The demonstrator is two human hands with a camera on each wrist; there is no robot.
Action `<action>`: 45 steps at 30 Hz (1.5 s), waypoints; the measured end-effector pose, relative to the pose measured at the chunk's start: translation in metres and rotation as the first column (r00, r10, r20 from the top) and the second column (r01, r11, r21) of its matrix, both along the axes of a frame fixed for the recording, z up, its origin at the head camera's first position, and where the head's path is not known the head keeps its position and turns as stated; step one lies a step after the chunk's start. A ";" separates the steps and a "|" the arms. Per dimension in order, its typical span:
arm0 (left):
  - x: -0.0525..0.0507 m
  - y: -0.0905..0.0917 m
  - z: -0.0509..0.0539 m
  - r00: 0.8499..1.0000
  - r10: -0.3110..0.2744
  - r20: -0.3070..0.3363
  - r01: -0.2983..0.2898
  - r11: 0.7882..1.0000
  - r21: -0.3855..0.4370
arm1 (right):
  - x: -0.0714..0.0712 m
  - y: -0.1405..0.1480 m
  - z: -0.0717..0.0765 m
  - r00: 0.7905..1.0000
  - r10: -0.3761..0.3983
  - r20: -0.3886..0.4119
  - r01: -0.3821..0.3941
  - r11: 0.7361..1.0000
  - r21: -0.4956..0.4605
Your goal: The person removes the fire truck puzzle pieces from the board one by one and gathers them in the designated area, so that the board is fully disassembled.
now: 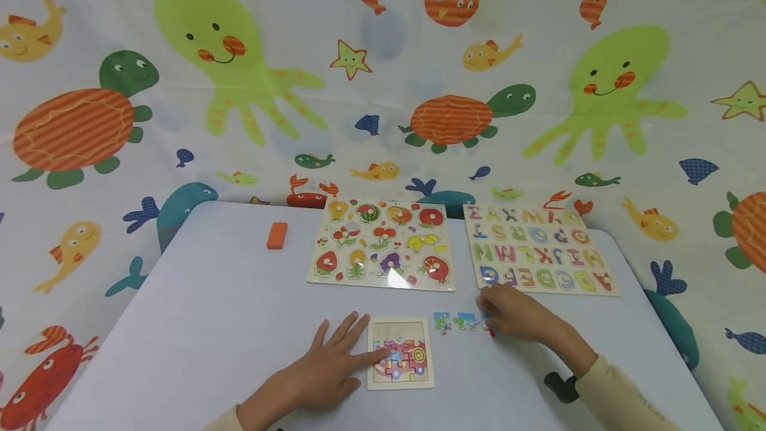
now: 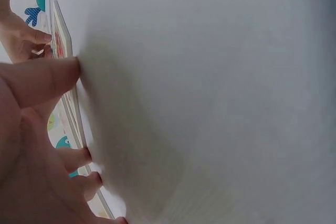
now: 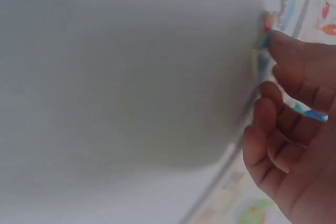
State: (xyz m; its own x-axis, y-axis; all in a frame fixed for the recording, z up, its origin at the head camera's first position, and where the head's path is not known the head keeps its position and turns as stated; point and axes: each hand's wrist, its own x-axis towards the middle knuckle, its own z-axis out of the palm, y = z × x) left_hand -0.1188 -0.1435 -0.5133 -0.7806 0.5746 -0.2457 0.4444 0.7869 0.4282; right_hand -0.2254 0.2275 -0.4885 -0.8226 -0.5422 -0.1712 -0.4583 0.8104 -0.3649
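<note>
1 puzzle (image 1: pixel 405 359) (left hand (image 1: pixel 326 372) touching it), 2 boards (image 1: pixel 374 259) behind.

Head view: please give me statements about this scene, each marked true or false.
1. The left hand has a finger over the puzzle tray. True.
2. The fruit board lies left of the letter board. True.
3. The orange block lies right of both boards. False: the orange block is left of both.
4. The puzzle tray is completely filled. False: its upper part is bare.
5. The right hand is at the loose pieces. True.
</note>
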 end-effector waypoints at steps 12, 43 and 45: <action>-0.002 0.000 -0.001 1.000 -0.012 0.027 0.012 1.000 0.012 | 0.030 -0.094 0.010 0.947 0.313 -0.078 -0.315 0.949 -0.026; -0.002 -0.013 0.006 0.996 -0.056 0.069 0.048 0.992 0.113 | 0.044 -0.154 -0.018 0.941 0.273 0.201 -0.242 0.956 -0.165; -0.002 -0.013 0.006 0.996 -0.058 0.066 0.050 0.993 0.110 | 0.044 -0.154 -0.017 0.939 0.276 0.205 -0.244 0.955 -0.169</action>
State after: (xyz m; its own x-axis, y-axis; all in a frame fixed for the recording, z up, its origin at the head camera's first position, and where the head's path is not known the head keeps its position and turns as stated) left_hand -0.1212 -0.1567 -0.5077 -0.7310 0.6417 -0.2321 0.4517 0.7099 0.5404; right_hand -0.1819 0.0734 -0.5059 -0.5987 -0.7635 -0.2423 -0.5396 0.6080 -0.5824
